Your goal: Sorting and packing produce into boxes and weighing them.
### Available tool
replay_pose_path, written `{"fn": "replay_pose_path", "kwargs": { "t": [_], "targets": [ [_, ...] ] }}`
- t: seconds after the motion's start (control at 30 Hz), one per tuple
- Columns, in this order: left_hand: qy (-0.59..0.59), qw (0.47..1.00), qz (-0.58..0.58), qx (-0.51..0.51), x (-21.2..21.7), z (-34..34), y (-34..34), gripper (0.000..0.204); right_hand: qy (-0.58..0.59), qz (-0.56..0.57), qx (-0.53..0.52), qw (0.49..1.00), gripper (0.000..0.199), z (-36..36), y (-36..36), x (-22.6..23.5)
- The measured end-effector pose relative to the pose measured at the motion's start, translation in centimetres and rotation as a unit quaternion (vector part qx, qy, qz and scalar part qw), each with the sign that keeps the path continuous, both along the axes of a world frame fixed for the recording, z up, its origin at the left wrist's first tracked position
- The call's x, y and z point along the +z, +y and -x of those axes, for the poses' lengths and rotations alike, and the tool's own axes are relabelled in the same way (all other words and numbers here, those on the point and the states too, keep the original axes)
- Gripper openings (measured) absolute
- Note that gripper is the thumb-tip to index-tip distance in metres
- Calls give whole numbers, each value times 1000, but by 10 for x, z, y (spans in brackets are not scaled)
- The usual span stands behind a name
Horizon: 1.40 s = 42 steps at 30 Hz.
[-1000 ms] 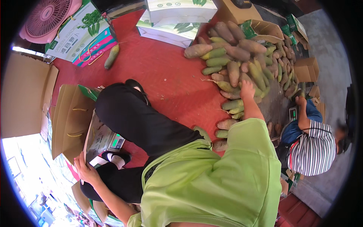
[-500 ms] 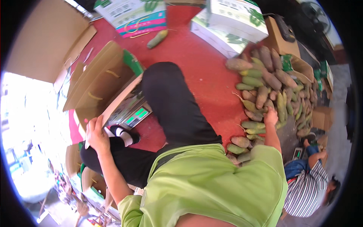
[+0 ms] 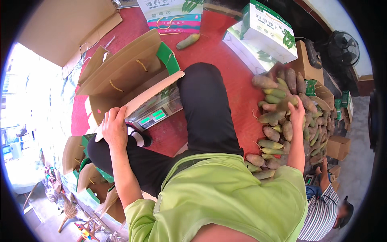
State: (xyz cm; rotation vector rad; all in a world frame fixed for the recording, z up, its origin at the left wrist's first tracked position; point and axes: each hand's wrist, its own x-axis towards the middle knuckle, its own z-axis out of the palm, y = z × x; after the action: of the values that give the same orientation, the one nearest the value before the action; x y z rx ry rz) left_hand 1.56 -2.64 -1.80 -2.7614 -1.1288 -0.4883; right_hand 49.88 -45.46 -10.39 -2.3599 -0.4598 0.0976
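Note:
My left hand (image 3: 114, 128) grips the near edge of an open cardboard box (image 3: 139, 86) with twisted cord handles and a green end flap. Inside the box, the visible part shows bare brown cardboard. The box stands over a scale with a lit green display (image 3: 152, 117). On the right, my right hand (image 3: 297, 108) is closed round a soil-coated green radish (image 3: 287, 103) at the near side of a big heap of radishes (image 3: 271, 144). Its fingers partly cover that radish.
A lone radish (image 3: 188, 41) lies on the red floor beyond the box. White printed cartons (image 3: 266, 30) stand at the back. Other open boxes (image 3: 92, 177) are at lower left. A person in a striped shirt (image 3: 320, 213) sits at lower right, beside the heap.
My right hand has moved up and away from me over the heap and now holds a radish. My left hand stays on the box edge. The whole view has shifted slightly.

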Motion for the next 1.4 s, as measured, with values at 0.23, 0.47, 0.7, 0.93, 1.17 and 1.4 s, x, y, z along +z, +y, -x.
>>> {"fn": "replay_pose_path", "kwargs": {
  "t": [0.23,0.47,0.7,0.93,1.17,1.4],
  "targets": [
    [4,1000,10,3,0,3,0,28,128,-307,149,931,45,68,187,120],
    [-1,1000,17,1,3,4,1,36,157,-414,363,820,39,156,346,151],
    [9,999,34,-10,-1,1,2,42,-180,-244,400,865,26,245,435,116],
    [6,999,46,-4,-1,-1,-4,37,-254,-92,446,853,17,244,410,109],
    [15,999,44,1,1,0,-2,33,-187,-170,287,924,19,147,285,71],
    [18,998,53,2,-4,-4,-4,37,49,124,62,989,25,67,90,-97]
  ]
}}
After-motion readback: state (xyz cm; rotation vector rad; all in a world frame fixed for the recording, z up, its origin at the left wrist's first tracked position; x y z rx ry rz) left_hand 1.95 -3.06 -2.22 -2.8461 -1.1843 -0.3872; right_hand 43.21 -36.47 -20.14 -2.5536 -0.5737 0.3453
